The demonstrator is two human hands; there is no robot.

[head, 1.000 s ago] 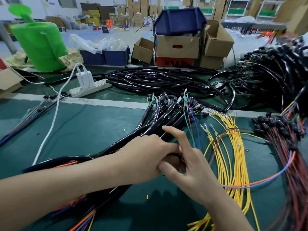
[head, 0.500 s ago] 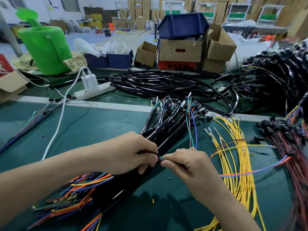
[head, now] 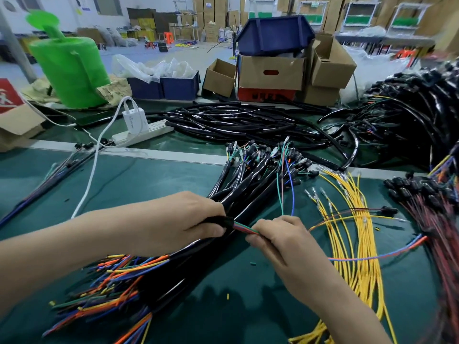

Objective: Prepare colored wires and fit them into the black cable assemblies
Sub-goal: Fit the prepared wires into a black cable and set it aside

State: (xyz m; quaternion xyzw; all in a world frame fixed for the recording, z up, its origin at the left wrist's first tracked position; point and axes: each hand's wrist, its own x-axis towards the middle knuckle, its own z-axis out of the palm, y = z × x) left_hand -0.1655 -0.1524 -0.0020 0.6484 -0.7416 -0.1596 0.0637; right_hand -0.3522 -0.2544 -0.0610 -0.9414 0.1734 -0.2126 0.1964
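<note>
My left hand (head: 183,219) grips the end of a black cable sleeve (head: 221,221) over a bundle of black cable assemblies (head: 250,184) on the green mat. My right hand (head: 278,239) pinches a small group of colored wires (head: 244,229), red, green and blue, that run straight into the sleeve's mouth. A green and a blue wire (head: 285,192) rise from my right hand toward the bundle's far end. Loose colored wire ends (head: 116,276) fan out under my left forearm.
Yellow terminal wires (head: 357,234) lie right of my right hand, red-black wires with connectors (head: 434,219) at the far right. Black tubes (head: 236,122) and a power strip (head: 144,131) lie beyond the mat's edge. Cardboard boxes (head: 270,73) and a green roll (head: 69,70) stand behind.
My hands drew apart from a clasp on the bundle. The left now holds one sleeve end, the right holds colored wires at its mouth. The colored wire ends came into view below.
</note>
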